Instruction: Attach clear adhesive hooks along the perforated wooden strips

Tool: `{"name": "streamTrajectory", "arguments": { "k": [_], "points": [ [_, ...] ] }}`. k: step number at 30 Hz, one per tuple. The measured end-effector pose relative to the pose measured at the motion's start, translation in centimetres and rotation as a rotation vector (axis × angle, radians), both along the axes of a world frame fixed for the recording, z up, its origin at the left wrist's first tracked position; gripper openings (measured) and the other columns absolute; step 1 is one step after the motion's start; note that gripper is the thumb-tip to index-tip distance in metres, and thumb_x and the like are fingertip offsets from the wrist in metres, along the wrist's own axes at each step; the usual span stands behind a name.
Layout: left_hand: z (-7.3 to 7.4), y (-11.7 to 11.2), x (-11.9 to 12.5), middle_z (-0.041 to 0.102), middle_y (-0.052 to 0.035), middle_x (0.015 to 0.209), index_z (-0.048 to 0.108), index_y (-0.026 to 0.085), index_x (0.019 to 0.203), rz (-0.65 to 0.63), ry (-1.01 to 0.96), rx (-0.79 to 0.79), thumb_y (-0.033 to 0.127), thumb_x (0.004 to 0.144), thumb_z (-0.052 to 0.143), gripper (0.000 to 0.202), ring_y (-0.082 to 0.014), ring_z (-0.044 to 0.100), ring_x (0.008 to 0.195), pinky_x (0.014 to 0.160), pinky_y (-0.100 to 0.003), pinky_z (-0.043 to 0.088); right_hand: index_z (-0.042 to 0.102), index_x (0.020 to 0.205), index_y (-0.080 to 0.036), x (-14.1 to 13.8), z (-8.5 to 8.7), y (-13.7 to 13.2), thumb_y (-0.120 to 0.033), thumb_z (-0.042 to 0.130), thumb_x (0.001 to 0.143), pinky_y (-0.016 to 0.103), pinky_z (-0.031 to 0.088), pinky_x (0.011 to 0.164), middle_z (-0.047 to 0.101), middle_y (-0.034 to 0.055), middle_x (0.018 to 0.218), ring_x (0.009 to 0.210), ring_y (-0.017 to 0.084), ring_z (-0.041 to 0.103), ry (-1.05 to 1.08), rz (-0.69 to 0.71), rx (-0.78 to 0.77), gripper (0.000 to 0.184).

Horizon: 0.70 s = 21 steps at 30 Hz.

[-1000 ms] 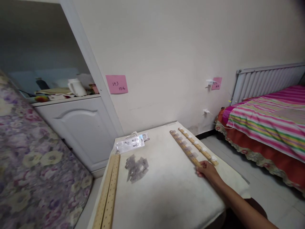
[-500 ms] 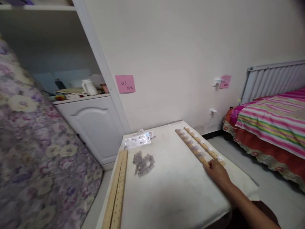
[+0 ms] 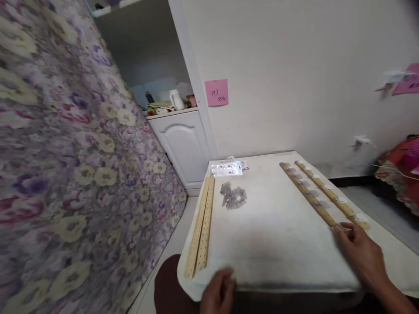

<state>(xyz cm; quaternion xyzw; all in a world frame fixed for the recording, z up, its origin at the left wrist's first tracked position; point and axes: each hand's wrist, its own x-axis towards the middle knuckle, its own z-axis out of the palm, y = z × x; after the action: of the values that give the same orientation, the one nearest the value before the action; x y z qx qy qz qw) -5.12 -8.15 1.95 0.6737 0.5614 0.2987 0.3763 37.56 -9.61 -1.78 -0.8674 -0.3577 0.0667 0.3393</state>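
Observation:
My right hand [image 3: 362, 253] is at the near end of a wooden strip [image 3: 306, 192], thumb and index finger closed on its tip. Small grey translucent plastic packets lie along that strip. Beside it, on the right, runs a second wooden strip [image 3: 332, 195] with white round pieces spaced along it. At the table's front edge is my left hand [image 3: 218, 292], slightly blurred, its fingers curled together; what they hold, if anything, is too small to make out. Left of centre lies a pile of grey translucent packets [image 3: 233, 196].
Two long wooden strips with holes [image 3: 204, 226] lie along the left edge of the white-covered table [image 3: 278, 253]. Clear plastic packaging [image 3: 225, 169] rests at the back left. A floral curtain [image 3: 81, 174] hangs at left, near a white cabinet [image 3: 178, 144].
The view has swung left, so the table appears further right. My left hand has come into view at the bottom. My right hand stays at the strip's near end.

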Motion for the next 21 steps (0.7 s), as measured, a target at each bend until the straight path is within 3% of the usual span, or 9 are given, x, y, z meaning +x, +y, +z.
{"name": "streamTrajectory", "arguments": {
  "k": [1,5,10,15,21],
  "points": [
    [0.7,0.5,-1.3,0.066,-0.0054,0.097,0.061,0.022,0.104,0.042,0.124,0.107,0.042,0.084,0.050,0.030,-0.0206,0.060,0.089,0.081,-0.030,0.046,0.056,0.109,-0.022,-0.1,-0.1,-0.4,-0.054,0.042,0.080,0.037,0.043,0.064,0.068,0.0096,0.077,0.072,0.030,0.064,0.006,-0.001,0.005,0.046],
    [2.0,1.9,-5.1,0.059,-0.0074,0.096,0.058,0.019,0.104,0.201,0.591,0.364,0.038,0.087,0.044,0.029,-0.0240,0.055,0.091,0.082,-0.037,0.043,0.056,0.105,-0.025,-0.2,-0.1,-1.0,-0.055,0.041,0.081,0.037,0.043,0.064,0.068,0.0098,0.079,0.073,0.031,0.064,0.044,0.010,-0.021,0.041],
    [1.9,2.8,-4.8,0.055,-0.0055,0.087,0.058,0.018,0.093,0.209,0.898,0.439,0.038,0.087,0.044,0.024,-0.0223,0.053,0.081,0.072,-0.032,0.041,0.056,0.101,-0.027,-0.5,0.1,-0.8,-0.054,0.041,0.080,0.038,0.043,0.061,0.069,0.0101,0.078,0.072,0.032,0.063,0.052,-0.005,-0.021,0.038],
    [2.4,3.5,-3.8,0.055,-0.0064,0.083,0.058,0.017,0.086,0.236,1.002,0.428,0.032,0.085,0.045,0.020,-0.0236,0.053,0.079,0.069,-0.033,0.038,0.057,0.099,-0.027,-0.7,0.0,-0.7,-0.052,0.044,0.079,0.039,0.044,0.064,0.070,0.0107,0.081,0.074,0.033,0.064,0.066,0.013,0.004,0.035],
    [3.1,2.7,-1.8,0.057,-0.0066,0.085,0.058,0.017,0.091,0.204,0.895,0.358,0.034,0.085,0.046,0.022,-0.0232,0.056,0.083,0.074,-0.033,0.039,0.057,0.101,-0.026,-0.3,-0.8,-0.7,-0.051,0.046,0.079,0.040,0.044,0.064,0.071,0.0107,0.080,0.075,0.033,0.065,0.067,0.019,0.060,0.035]
  ]
}}
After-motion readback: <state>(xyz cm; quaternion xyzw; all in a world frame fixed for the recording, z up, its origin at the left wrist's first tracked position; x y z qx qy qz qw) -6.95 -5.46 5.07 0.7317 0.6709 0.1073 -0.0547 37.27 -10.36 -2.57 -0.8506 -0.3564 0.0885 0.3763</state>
